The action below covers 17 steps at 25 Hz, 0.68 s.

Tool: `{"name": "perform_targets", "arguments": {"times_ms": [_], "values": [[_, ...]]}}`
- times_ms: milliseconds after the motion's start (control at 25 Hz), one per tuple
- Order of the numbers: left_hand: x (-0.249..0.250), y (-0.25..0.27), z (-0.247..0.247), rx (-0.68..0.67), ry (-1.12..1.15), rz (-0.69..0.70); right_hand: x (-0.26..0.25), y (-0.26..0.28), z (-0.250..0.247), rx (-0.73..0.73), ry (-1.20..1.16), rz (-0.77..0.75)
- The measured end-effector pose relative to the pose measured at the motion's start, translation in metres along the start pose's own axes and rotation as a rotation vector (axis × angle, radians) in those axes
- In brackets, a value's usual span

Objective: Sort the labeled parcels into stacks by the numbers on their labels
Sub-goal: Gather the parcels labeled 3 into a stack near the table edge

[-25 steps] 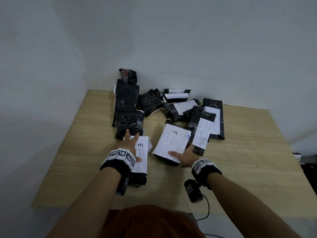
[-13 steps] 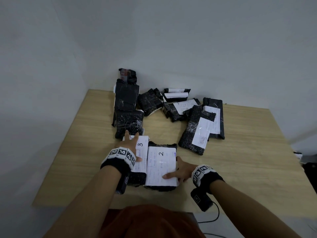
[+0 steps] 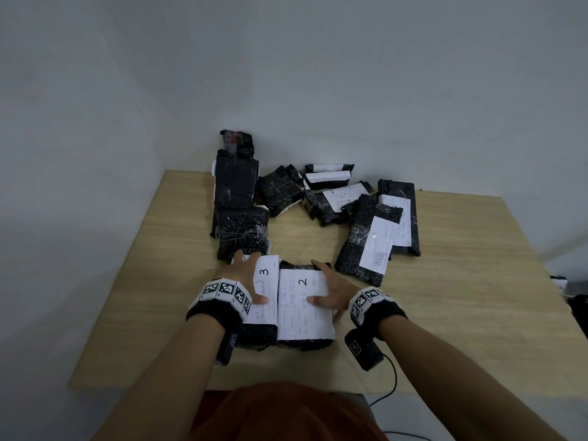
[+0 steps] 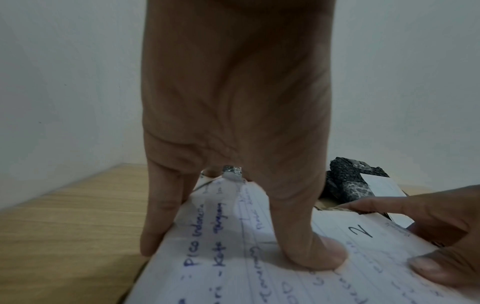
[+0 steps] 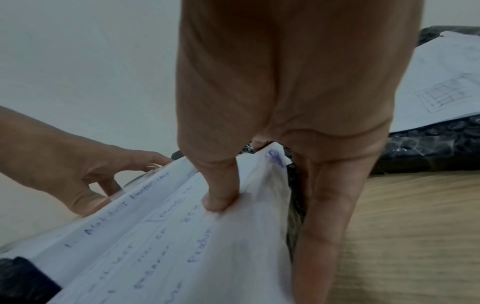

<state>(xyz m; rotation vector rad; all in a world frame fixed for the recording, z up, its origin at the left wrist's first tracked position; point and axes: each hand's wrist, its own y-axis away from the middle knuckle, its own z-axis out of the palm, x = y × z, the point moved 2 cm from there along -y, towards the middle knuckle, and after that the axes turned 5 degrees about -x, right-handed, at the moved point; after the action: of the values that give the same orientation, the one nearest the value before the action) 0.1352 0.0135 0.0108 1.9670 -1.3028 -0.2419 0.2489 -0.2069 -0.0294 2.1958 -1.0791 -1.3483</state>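
Observation:
Two black bubble-wrapped parcels lie side by side near the table's front edge. Parcel 3 [image 3: 265, 281] is on the left, its white label marked "3". Parcel 2 [image 3: 302, 308] touches its right side and is marked "2" [image 4: 359, 231]. My left hand [image 3: 241, 275] holds parcel 3, thumb [image 4: 311, 246] on the label and fingers down its left side. My right hand [image 3: 334, 291] grips parcel 2, thumb [image 5: 221, 197] pressing the label and fingers along its right edge. The parcels' undersides are hidden.
Several more black parcels sit at the back of the wooden table [image 3: 445, 297]: a dark stack [image 3: 235, 186] on the left and labelled ones [image 3: 377, 246] on the right. Walls close off the left and far sides. A cable [image 3: 389, 380] hangs off the front edge.
My right hand has pulled parcel 2 from the middle of the table toward me and laid it against parcel 3, then slid up its right edge. The left hand stayed on parcel 3.

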Motion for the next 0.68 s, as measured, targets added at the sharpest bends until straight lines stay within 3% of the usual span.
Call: {"name": "perform_targets", "arguments": {"times_ms": [280,400,480,600,680], "values": [[-0.002,0.014,0.001,0.053,-0.054,-0.037,-0.012,0.003,0.008,0.006,0.071,0.052],[0.000,0.020,-0.004,0.068,-0.079,-0.068,-0.025,0.008,0.003,0.032,0.404,0.105],[-0.002,0.025,-0.013,0.089,-0.073,-0.068,-0.050,0.013,0.002,0.069,0.583,0.046],[-0.002,0.031,-0.026,0.147,-0.062,-0.026,-0.078,0.016,0.016,-0.032,0.639,0.005],[0.004,0.035,-0.032,0.154,-0.070,-0.006,-0.082,0.011,0.026,-0.019,0.671,0.056]]}}
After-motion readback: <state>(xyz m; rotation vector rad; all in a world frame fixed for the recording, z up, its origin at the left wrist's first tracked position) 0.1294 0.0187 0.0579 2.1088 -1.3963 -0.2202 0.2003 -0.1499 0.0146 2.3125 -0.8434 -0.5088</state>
